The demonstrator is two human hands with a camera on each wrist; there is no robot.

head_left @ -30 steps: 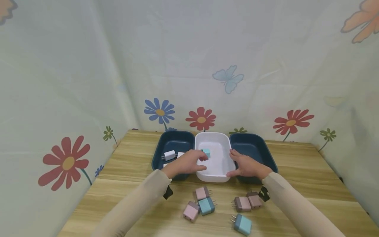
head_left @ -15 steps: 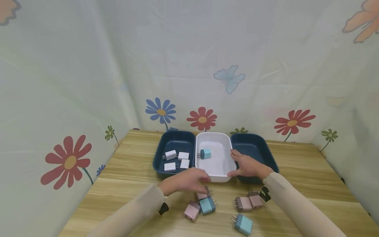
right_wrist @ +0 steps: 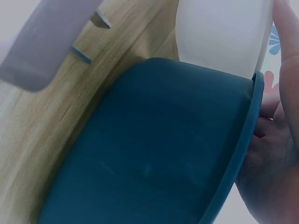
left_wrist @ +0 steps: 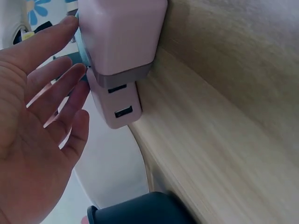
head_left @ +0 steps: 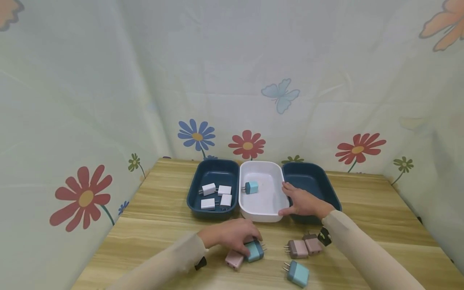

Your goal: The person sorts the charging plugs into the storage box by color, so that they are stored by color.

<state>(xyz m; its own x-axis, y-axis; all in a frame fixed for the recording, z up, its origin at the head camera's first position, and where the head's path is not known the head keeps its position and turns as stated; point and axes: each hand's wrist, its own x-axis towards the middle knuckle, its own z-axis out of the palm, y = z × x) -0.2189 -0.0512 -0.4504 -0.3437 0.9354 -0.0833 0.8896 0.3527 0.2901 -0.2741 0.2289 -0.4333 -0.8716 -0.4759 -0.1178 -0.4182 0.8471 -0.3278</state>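
My left hand (head_left: 233,235) is low over the table, thumb and fingertips on either side of a blue wall charger (head_left: 255,251). One pink charger (head_left: 234,259) lies just left of it; another pink charger (left_wrist: 117,105), with two USB slots, is mostly covered by the hand in the head view. My right hand (head_left: 302,201) rests with nearly straight fingers and thumb at the right rim of the white bin (head_left: 270,217), over the dark blue bin (head_left: 328,187) beside it. Inside the white bin sits one blue charger (head_left: 251,187).
Left of the white bin stands another dark blue bin (head_left: 214,163) holding several white chargers (head_left: 208,204). Two pink chargers (head_left: 298,249) lie together near the right forearm, with a blue charger (head_left: 298,274) in front of them. A flowered cloth (head_left: 232,80) hangs behind the wooden table (head_left: 163,189).
My left hand has left the white bin, come back toward me and lowered onto the blue charger on the table. The right hand has stayed at the bin rim.
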